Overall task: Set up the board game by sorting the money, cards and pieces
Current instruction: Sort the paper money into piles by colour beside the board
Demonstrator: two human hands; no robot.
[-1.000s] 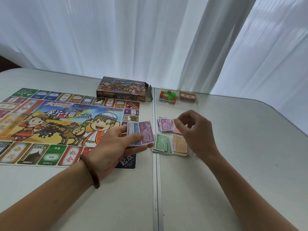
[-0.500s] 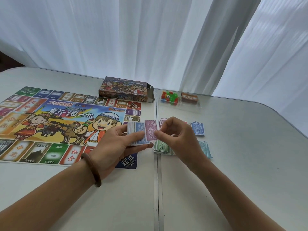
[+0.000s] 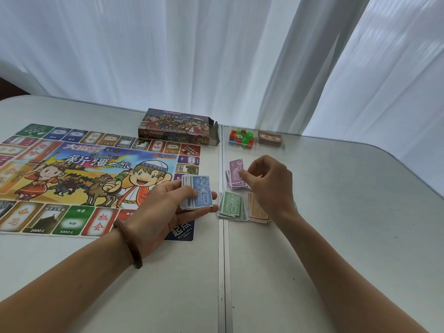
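table (image 3: 360, 200): pale, centre seam | curtains (image 3: 216, 56): white, sheer, behind table | bracelet (image 3: 128, 243): brown

We see both forearms bare to frame edge, left hand (image 3: 165, 210) & right hand (image 3: 271, 186) bare too; left wrist wears a smooth round dark-brown bangle (image 3: 128, 243), prob. wood.

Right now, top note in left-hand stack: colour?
Blue top note, marked 2000; clearest in head view.
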